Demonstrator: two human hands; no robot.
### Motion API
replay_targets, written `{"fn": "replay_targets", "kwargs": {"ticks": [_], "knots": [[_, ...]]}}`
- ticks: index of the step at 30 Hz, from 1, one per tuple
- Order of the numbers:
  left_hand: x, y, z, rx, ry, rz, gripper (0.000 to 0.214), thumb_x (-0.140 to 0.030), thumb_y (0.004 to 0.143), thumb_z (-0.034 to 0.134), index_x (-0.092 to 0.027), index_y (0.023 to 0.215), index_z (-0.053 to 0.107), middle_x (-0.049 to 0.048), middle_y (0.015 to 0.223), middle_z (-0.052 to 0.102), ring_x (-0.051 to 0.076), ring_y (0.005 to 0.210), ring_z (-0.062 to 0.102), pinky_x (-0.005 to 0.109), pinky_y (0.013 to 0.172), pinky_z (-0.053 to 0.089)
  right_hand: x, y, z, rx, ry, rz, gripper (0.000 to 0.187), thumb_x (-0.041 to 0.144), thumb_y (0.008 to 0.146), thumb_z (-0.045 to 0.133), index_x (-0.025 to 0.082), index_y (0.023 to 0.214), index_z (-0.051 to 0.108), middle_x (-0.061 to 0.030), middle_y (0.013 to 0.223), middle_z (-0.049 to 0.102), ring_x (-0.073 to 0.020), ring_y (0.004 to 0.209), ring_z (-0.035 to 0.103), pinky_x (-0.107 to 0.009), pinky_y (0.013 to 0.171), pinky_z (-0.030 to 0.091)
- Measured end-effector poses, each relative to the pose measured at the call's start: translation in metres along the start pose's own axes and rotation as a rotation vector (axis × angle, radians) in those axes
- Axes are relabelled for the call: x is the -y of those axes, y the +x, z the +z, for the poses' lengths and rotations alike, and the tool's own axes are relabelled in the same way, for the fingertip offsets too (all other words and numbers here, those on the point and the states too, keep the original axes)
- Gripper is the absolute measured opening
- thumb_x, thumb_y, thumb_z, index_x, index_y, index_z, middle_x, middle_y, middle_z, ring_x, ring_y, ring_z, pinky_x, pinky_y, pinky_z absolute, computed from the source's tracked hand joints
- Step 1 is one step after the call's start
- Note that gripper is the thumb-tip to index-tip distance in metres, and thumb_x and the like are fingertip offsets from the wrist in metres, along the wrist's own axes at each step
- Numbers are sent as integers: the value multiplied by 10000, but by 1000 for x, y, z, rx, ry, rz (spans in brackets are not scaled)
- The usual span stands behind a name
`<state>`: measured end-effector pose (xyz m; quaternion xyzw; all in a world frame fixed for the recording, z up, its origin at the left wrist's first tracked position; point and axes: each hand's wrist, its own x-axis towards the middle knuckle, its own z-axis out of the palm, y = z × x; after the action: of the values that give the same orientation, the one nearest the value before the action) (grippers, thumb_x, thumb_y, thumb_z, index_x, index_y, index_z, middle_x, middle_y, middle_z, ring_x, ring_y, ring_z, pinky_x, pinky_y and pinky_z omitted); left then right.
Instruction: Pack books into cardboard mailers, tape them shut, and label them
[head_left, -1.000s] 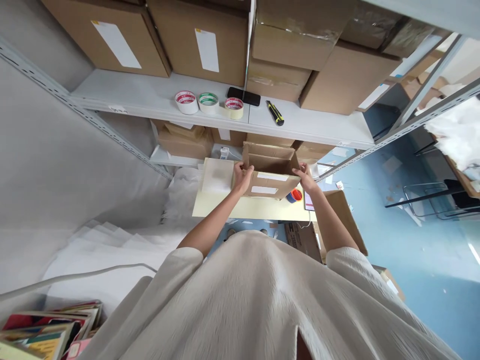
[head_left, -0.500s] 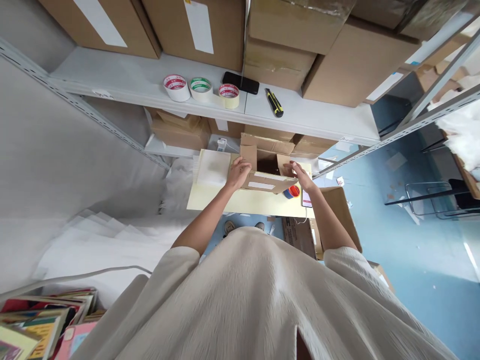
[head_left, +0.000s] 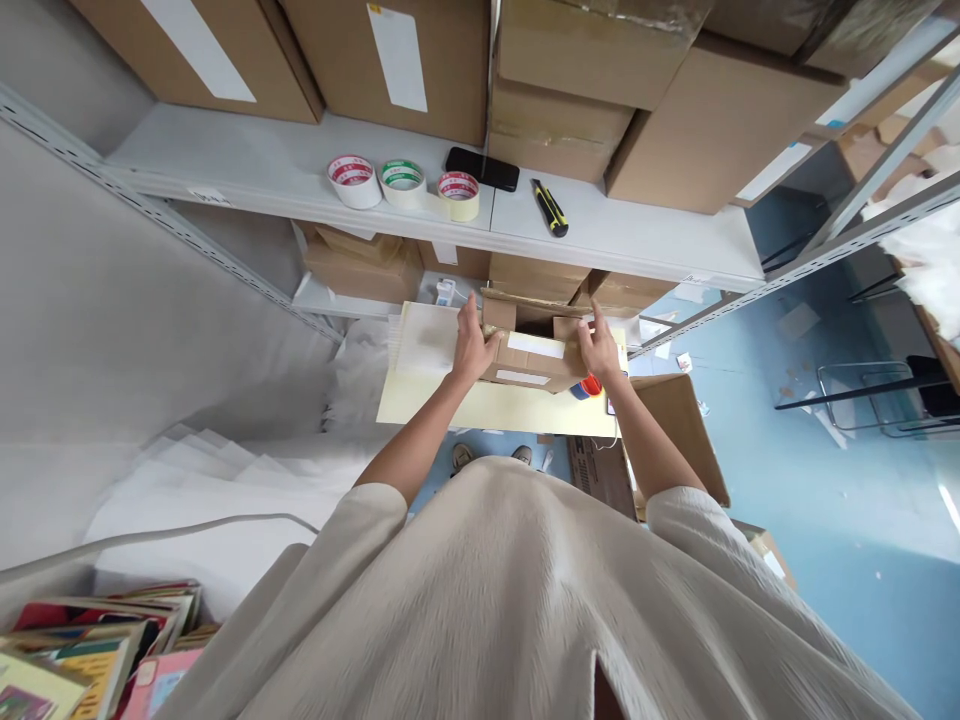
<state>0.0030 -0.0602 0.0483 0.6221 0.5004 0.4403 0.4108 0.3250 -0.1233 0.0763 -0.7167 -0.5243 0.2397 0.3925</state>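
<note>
A small cardboard box (head_left: 536, 376) with white labels stands on the pale yellow table top (head_left: 420, 400). Its side flaps are folded inward, and a dark gap shows between them. The front flap leans over the opening, while the back flap (head_left: 529, 296) stands raised. At the left end, my left hand (head_left: 472, 345) grips the box, thumb by the front flap and fingers stretched up along the side. My right hand (head_left: 600, 345) holds the right end the same way. A red and blue tape roll (head_left: 587, 387) lies beside my right hand, partly hidden.
On the shelf (head_left: 300, 180) above sit several tape rolls (head_left: 403, 184), a black phone (head_left: 482, 168) and a yellow-black utility knife (head_left: 550, 208). White sheets (head_left: 427, 338) lie left of the box. An open carton (head_left: 679, 430) stands at the table's right.
Both hands have shifted from the side flaps to the box ends, fingers now pointing up. The front flap has come up and inward, and the back flap looks lower.
</note>
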Motion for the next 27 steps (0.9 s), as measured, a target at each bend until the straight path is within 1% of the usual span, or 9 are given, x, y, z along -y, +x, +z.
{"fn": "replay_targets", "kwargs": {"ticks": [1,3,5,7,9,13,16,22,27], "knots": [[0,2,-1,16,15,21,931,-328,965,829,-336,1823,471,170,1914,430,337,1713,472,543,1417,435,-1,-1,0,27,-13,-10,727,916,1053,594,358,1512,676,-140,1508,721,-340,1130,750,-568,1164,602],[3,5,-1,51,58,39,889,-318,969,814,-339,1809,521,157,1900,470,349,1772,402,573,1466,370,-5,-1,0,66,-27,-12,669,907,1032,630,329,1354,729,-148,1532,674,-318,1098,747,-561,1171,607],[8,7,0,84,92,34,761,-345,991,812,-308,1730,633,177,1854,530,386,1777,408,615,1494,314,-10,0,2,72,-22,2,647,916,1024,622,303,1205,726,-156,1489,662,-316,1123,739,-554,1189,600],[15,8,3,94,114,12,609,-411,1016,820,-278,1605,745,200,1821,562,435,1768,432,665,1499,286,-15,1,6,55,-8,24,645,920,1024,604,299,1172,695,-157,1441,675,-325,1169,722,-560,1209,585],[20,6,6,92,112,-8,529,-493,1042,815,-273,1523,797,199,1834,549,454,1779,426,672,1492,303,-18,1,10,55,4,38,635,904,1020,618,305,1228,663,-153,1400,707,-343,1202,706,-579,1215,572],[23,6,13,114,66,-14,539,-592,1092,748,-281,1529,790,178,1889,496,405,1811,414,572,1463,403,-21,0,18,79,0,31,644,860,1021,644,313,1357,602,-149,1336,762,-383,1196,701,-601,1192,564],[24,10,15,117,46,3,545,-603,1107,718,-277,1539,784,180,1891,503,382,1806,435,549,1465,407,-22,3,21,51,-1,7,664,856,1042,609,301,1406,587,-171,1415,751,-384,1228,699,-606,1215,556],[27,24,17,101,66,3,544,-595,1135,666,-239,1530,783,215,1901,476,397,1801,445,582,1493,363,-21,22,28,62,5,-33,683,798,1072,602,274,1509,567,-217,1599,676,-414,1472,631,-644,1310,492],[30,32,12,83,56,-2,576,-659,1143,662,-267,1551,771,196,1890,494,389,1806,435,603,1505,338,-19,30,42,65,9,-49,711,812,1081,593,292,1565,555,-193,1643,670,-406,1522,604,-636,1348,462]]}}
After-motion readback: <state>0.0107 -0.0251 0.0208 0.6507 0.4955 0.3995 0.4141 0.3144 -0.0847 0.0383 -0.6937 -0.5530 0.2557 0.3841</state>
